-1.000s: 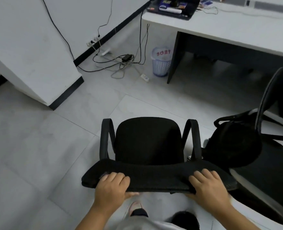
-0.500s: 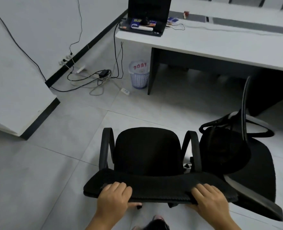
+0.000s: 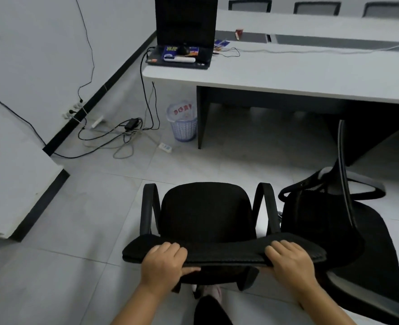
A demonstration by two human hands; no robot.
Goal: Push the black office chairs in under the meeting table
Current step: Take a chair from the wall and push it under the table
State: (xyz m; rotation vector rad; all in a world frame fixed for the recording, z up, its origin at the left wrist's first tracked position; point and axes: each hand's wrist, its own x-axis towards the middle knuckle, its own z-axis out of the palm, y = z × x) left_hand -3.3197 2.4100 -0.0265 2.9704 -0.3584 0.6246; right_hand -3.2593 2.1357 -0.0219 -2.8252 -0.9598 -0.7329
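Black office chair (image 3: 205, 214) w/ armrests sits on floor short of meeting table (image 3: 299, 73), facing it, left hand (image 3: 164, 263) & right hand (image 3: 289, 261) both clamped over top of its backrest, 2nd chair (image 3: 334, 221) just beside it, farther along table from wastebasket (image 3: 184, 124).

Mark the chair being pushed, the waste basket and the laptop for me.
chair being pushed (image 3: 205, 212), head view, on the seat cushion.
waste basket (image 3: 184, 129), head view, on its lattice side wall.
laptop (image 3: 186, 22), head view, on the dark screen.
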